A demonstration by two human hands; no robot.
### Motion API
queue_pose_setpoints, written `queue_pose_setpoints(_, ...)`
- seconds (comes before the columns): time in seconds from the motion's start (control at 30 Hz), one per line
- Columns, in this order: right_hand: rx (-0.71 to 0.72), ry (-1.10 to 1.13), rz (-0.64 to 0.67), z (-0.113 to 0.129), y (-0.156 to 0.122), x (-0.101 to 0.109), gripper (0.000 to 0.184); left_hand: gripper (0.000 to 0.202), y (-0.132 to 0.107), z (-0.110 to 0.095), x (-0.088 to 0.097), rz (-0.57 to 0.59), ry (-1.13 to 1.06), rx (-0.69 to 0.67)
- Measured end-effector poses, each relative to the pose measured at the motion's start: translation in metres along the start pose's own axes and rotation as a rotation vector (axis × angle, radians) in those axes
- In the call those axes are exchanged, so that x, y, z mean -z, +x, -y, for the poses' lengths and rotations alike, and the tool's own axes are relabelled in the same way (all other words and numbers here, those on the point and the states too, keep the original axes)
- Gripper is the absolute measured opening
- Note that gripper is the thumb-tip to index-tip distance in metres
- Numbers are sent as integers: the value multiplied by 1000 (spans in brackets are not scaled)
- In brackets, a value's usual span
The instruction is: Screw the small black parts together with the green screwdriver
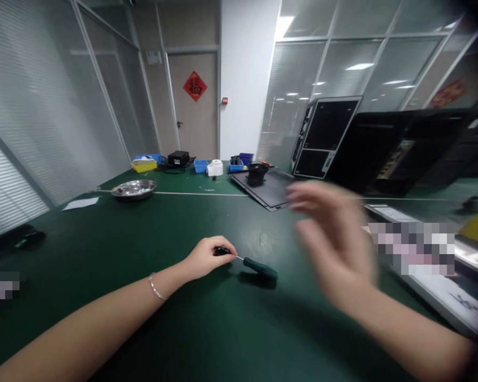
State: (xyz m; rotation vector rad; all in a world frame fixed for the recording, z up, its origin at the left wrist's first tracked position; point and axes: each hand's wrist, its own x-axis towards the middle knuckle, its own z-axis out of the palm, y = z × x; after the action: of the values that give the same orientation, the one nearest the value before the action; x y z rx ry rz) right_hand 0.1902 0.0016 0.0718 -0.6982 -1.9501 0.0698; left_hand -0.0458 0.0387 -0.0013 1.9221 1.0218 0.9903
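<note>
My left hand [207, 257], with a bracelet at the wrist, is low over the green table. Its thumb and fingers pinch a small black part [222, 250], mostly hidden by the fingers. From those fingertips a thin metal shaft runs to the dark green handle of a screwdriver [260, 268], which slants to the right over its shadow. I cannot tell whether the shaft's tip sits in the part. My right hand [336, 241] is raised to the right of the screwdriver, smeared by motion. Its thumb and fingers are apart with nothing between them.
A metal dish [134, 189] stands at the back left near a sheet of paper [80, 203]. Blue bins [201, 166] line the far edge. A dark flat panel [273, 197] carries a black round object [257, 174]. Computer cases [329, 135] stand at the back right.
</note>
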Motion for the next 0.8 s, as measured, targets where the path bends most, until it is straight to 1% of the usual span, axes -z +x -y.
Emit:
queue_pose_setpoints(0.03,-36,9,62,-5,-5,-7,31,6,0,0,0,-2,5,-2)
queue_pose_setpoints(0.17,-242,72,420,-36,-32,-42,40,8,1,1,-1,-9,20,-6)
queue_pose_setpoints(0.2,-271,87,461,-43,-38,-48,36,8,1,2,-1,-7,21,-5)
queue_pose_setpoints(0.27,-302,136,483,-52,-46,-55,25,8,2,5,-1,2,19,-2)
queue_pose_setpoints(0.33,-294,186,494,-55,-47,-56,20,10,3,7,-1,14,2,7)
queue_pose_setpoints(0.57,-240,265,484,-51,-42,-49,27,25,4,4,0,38,-194,69)
queue_pose_setpoints(0.67,-232,284,496,-51,-42,-49,29,22,4,4,1,34,-278,78)
queue_pose_setpoints(0.8,-234,305,513,-51,-43,-49,31,19,3,8,-1,-5,-310,84)
